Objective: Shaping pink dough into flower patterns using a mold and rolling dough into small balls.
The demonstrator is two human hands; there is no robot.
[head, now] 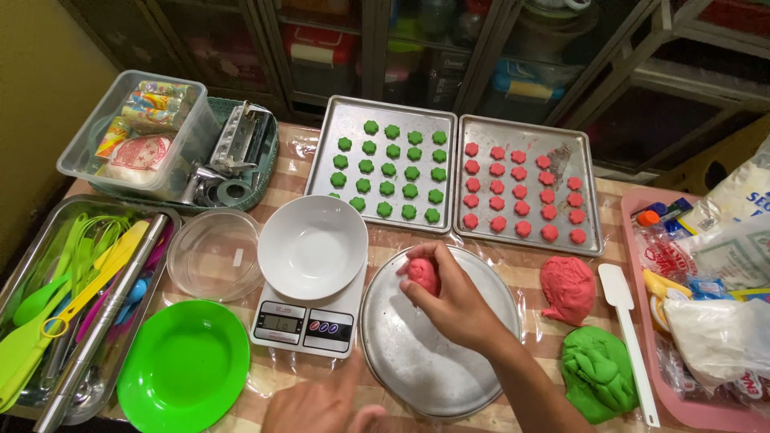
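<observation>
The right hand (453,301) is clenching its grip around a pink dough lump (423,275) above the round metal tray (417,361) at the counter's (529,273) centre, while the left hand (321,405), at six o'clock near the scale (303,325), is lying released, holding nothing.

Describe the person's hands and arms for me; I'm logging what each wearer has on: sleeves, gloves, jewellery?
Both hands are bare: no gloves on the right hand or the left hand. The right forearm shows no sleeve, watch or bracelet up to the frame edge. No rings show on the fingers. The left arm is out of view.
</observation>
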